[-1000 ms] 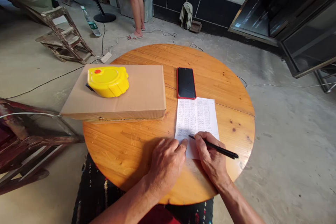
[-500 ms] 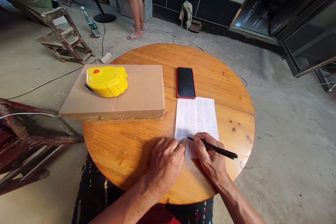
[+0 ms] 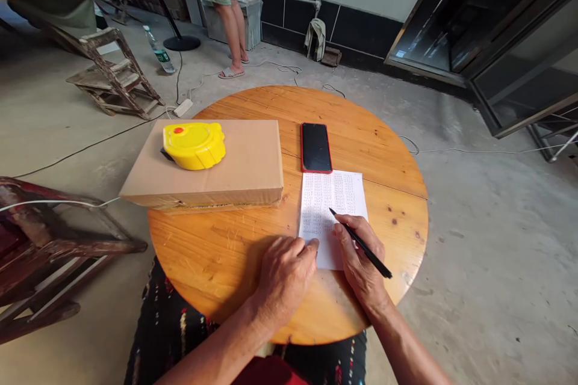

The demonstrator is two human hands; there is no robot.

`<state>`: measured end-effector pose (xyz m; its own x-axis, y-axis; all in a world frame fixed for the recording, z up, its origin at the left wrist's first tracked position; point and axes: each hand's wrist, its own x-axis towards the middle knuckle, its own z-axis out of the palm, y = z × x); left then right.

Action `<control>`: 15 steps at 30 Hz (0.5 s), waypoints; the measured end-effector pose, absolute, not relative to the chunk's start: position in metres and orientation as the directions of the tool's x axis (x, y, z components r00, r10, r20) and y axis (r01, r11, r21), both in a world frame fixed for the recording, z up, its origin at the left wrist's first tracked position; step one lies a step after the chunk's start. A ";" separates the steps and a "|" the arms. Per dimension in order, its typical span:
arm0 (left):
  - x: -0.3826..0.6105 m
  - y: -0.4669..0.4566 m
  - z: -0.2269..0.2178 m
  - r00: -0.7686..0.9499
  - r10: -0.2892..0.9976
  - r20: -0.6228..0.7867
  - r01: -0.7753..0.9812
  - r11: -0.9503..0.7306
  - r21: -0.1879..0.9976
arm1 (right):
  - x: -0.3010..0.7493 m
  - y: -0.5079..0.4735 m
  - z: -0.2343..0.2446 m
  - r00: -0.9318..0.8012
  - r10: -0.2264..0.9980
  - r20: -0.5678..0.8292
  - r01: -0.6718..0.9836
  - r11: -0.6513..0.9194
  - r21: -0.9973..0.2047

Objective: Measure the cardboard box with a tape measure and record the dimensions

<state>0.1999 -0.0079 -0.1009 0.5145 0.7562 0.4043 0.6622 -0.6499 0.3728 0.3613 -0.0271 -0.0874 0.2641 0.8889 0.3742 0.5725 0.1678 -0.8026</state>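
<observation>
My right hand [image 3: 361, 255] pinches a black pen [image 3: 366, 250] near its tip. The pen slants up and left over a white sheet of paper [image 3: 334, 192], which carries several columns of small handwritten marks. The tip looks slightly above the sheet, though contact is hard to judge. Beside the paper's lower left edge, my left hand [image 3: 289, 271] rests on the table with its fingers curled under, and its thumb touches the sheet. A phone in a red case [image 3: 316, 147] lies face up, dark-screened, at the paper's top edge.
The round wooden table [image 3: 217, 252] also bears a flat cardboard box [image 3: 253, 156] with a yellow plastic case [image 3: 194, 145] on it. Wooden chairs [image 3: 115, 72] stand at left. A person in shorts [image 3: 230, 18] stands behind, near a water bottle [image 3: 159, 51] and cables on the floor.
My right hand has tilted the pen and moved its tip up the sheet, away from my left thumb. My left hand stays put. The whole view has shifted slightly.
</observation>
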 end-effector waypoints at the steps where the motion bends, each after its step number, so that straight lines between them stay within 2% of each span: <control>1: 0.200 -0.008 -0.101 0.510 0.758 0.406 0.661 -0.647 0.379 | 0.363 -0.028 -0.086 0.217 0.898 0.383 0.605 0.184 -0.775; 4: 0.200 -0.008 -0.102 0.503 0.764 0.405 0.657 -0.642 0.396 | 0.373 -0.028 -0.080 0.049 0.904 0.425 0.762 0.241 -0.601; 6: 0.200 -0.008 -0.102 0.504 0.764 0.403 0.655 -0.642 0.399 | 0.384 -0.025 -0.075 -0.059 0.894 0.444 0.886 0.252 -0.390; 8: 0.199 -0.009 -0.102 0.504 0.765 0.400 0.656 -0.641 0.400 | 0.395 -0.018 -0.070 -0.173 0.903 0.393 0.957 0.249 -0.151; 10: 0.198 -0.009 -0.102 0.509 0.765 0.395 0.653 -0.642 0.402 | 0.404 -0.011 -0.067 -0.260 0.919 0.295 0.963 0.269 0.012; 12: 0.198 -0.009 -0.102 0.515 0.763 0.390 0.651 -0.644 0.401 | 0.410 -0.009 -0.066 -0.301 0.924 0.236 0.954 0.294 0.065; 15: 0.197 -0.010 -0.101 0.528 0.761 0.377 0.653 -0.648 0.392 | 0.417 -0.018 -0.071 -0.229 0.936 0.267 0.970 0.243 -0.023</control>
<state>0.1974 -0.0096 -0.1013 0.5280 0.7608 0.3773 0.6534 -0.6478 0.3917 0.4172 -0.0182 -0.0707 -0.2286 0.9361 0.2671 0.9697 0.2433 -0.0226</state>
